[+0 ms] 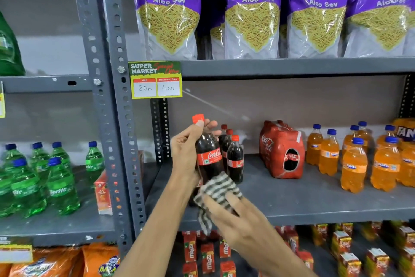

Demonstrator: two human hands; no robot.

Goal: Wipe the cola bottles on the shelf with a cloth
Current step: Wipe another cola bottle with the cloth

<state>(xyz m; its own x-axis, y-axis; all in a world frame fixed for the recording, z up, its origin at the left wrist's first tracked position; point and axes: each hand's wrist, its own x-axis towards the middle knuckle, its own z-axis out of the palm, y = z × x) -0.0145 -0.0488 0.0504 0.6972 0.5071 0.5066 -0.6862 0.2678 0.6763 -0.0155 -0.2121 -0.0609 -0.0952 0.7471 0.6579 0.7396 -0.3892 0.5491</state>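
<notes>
My left hand [186, 148] grips a dark cola bottle [207, 153] with a red cap and red label, held tilted in front of the grey shelf [303, 198]. My right hand [238, 220] presses a black-and-white checked cloth [216, 193] against the bottle's lower part, which the cloth hides. Three more cola bottles [234, 160] stand in a row on the shelf just behind the held one. A red shrink-wrapped cola pack [280, 148] with a torn hole sits to their right.
Orange soda bottles [354, 164] crowd the shelf's right end. Green lemon-lime bottles [60, 182] fill the left bay beyond the perforated steel upright [112, 119]. Purple snack bags [251, 12] hang over the shelf above, a price tag [156, 80] on its edge. Juice cartons [207, 256] stand below.
</notes>
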